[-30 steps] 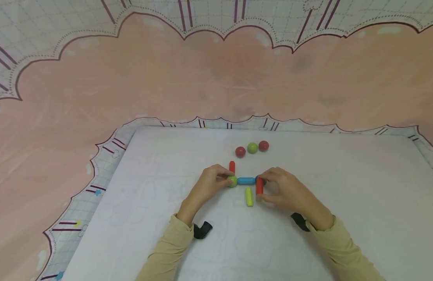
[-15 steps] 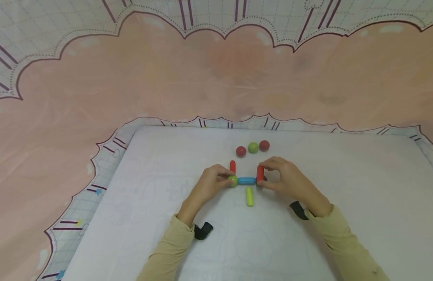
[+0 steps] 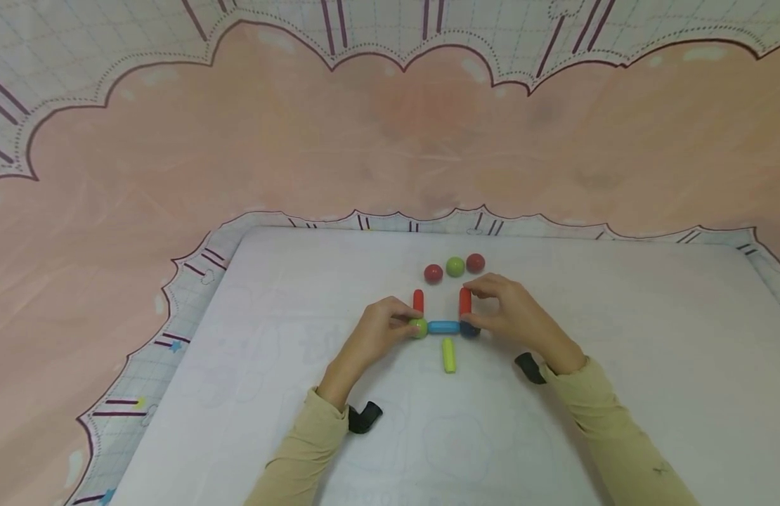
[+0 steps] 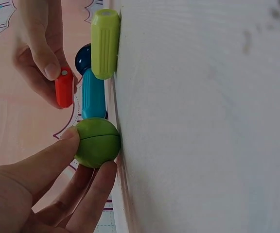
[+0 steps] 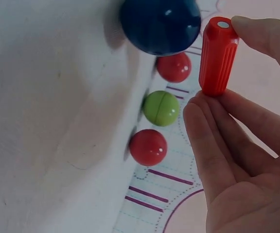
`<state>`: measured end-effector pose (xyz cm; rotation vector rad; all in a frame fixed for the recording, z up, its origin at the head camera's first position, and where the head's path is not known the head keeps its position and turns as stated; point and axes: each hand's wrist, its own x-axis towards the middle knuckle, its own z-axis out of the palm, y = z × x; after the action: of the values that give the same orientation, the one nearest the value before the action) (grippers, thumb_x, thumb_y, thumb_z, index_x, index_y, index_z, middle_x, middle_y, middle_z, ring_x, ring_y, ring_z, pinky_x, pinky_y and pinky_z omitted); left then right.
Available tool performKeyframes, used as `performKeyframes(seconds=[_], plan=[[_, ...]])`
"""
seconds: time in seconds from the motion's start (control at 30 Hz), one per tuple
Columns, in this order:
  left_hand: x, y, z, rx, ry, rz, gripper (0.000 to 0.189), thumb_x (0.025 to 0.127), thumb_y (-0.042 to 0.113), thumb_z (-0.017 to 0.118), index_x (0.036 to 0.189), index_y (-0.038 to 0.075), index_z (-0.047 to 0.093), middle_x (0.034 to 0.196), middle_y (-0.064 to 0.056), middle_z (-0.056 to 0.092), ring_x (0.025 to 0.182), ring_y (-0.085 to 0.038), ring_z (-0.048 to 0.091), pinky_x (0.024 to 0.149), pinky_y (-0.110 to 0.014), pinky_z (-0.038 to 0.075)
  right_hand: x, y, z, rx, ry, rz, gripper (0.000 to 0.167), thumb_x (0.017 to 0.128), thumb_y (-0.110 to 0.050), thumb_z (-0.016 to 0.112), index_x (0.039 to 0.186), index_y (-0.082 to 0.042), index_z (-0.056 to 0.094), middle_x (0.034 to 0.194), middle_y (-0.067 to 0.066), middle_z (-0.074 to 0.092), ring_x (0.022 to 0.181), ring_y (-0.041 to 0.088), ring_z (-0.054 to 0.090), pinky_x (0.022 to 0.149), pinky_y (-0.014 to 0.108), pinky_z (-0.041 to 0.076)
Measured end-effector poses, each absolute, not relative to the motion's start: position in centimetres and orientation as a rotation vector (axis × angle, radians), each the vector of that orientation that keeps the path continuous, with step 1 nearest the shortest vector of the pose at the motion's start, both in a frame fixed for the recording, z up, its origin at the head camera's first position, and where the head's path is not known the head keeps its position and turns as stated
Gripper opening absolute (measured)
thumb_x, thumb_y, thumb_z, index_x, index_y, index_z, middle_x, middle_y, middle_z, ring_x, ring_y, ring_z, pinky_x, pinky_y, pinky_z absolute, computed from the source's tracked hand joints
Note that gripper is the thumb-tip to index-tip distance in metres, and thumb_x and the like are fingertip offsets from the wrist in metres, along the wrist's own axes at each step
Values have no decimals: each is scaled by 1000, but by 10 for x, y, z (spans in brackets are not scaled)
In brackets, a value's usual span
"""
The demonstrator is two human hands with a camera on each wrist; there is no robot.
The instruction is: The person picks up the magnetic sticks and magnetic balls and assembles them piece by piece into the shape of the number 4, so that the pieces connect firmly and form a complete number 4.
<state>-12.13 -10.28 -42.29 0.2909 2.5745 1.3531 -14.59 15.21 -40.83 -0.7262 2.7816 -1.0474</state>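
Observation:
My left hand (image 3: 384,329) pinches a green ball (image 4: 97,143) between thumb and fingers on the white tabletop. From that ball a blue ribbed rod (image 3: 443,327) runs right to a dark blue ball (image 3: 469,329). One red rod (image 3: 418,300) points away from the green ball toward the back. My right hand (image 3: 519,320) holds another red rod (image 5: 218,58) by its two ends, thumb on one and fingertips on the other. A pale disc shows in this rod's end. It hovers above the table, beside the dark blue ball. Nearer me lies a yellow-green rod (image 3: 450,355).
Behind the hands, two red balls (image 3: 433,274) and a green ball (image 3: 455,267) stand in a row. The white table (image 3: 289,281) ends at the back against a patterned cloth (image 3: 365,140). Black straps (image 3: 365,417) hang at the sleeves.
My right hand has moved the red rod away from me, from in front of the dark blue ball to its far side. My left hand stays on the green ball.

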Motion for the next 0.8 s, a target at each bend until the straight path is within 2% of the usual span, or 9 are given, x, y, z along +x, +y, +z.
performKeyframes(seconds=[0.8], plan=[[-121,-104,-424,321,2583,1353,23,84,12,79,107,8,77,103,-5,67,94,-17,68,85,-28,57,-162,159,-422,-573,2685,-1079,51,84,-19,80,129,-2,62,120,12,65,115,30,62,100,46,52]])
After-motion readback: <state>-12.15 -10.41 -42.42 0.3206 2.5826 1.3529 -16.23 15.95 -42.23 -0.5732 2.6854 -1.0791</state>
